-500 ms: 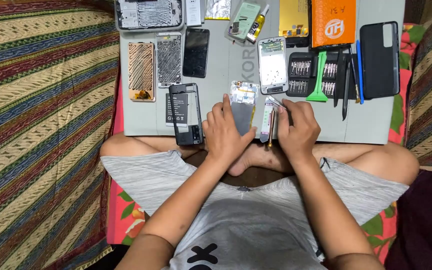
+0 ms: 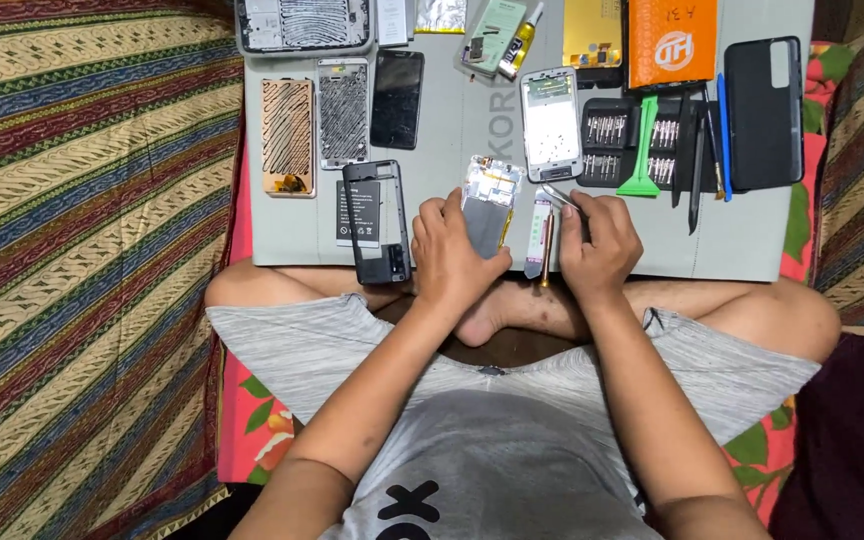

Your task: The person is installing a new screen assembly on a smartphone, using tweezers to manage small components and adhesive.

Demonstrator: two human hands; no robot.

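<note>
Opened phone chassis (image 2: 492, 205) at the mat's near edge, your left hand (image 2: 455, 255) clasping its lower end, your right hand (image 2: 600, 245) at three o'clock pinching metal tweezers (image 2: 558, 196), black phone frame (image 2: 376, 222) at nine o'clock, grey work mat (image 2: 742, 235) beneath.

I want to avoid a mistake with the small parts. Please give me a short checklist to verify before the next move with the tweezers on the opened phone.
1. Left hand steadies the opened phone on the grey mat: ok.
2. Right hand grips the tweezers: ok.
3. Tweezer tips touch the phone: cannot tell, too small.
4. Phone lies flat on the mat: ok.
5. Screwdriver bit case is open, near the right hand: ok.
6. Loose screws around the phone: cannot tell.
</note>
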